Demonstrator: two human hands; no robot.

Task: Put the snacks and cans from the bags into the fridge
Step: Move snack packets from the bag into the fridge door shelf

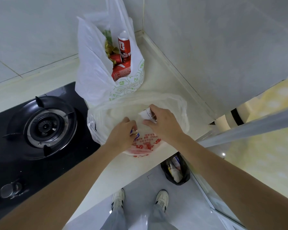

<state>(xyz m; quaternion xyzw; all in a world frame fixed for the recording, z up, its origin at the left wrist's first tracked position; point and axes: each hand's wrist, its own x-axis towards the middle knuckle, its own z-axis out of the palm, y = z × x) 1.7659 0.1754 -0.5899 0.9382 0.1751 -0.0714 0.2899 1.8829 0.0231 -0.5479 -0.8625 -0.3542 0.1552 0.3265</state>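
Gas hob (40, 127) at far left of the counter (156, 77), black glass, one burner, a knob near its front edge. Just right of it, two plastic bags. Rear bag (93, 77), white with green print, stands open against the wall: an upright red can (123, 45), a second red can (120, 71) lying tilted below it, gold and green wrappers (110, 47) behind.

Front bag (156, 103), clear with red print, lies slumped at the counter edge. Both arms reach forward and down into it.

Left hand (122, 133) — wrist bent down, fingers curled around a small snack with a blue-and-gold wrapper (135, 133), knuckles up. Right hand (162, 123) a bit further in, palm down, thumb and fingers pinching a small white packet (146, 114) with brown marks.

Lower right: black-lined bin (176, 170) on the floor, holding rubbish. Fridge door edge (248, 130) runs beside the right forearm.
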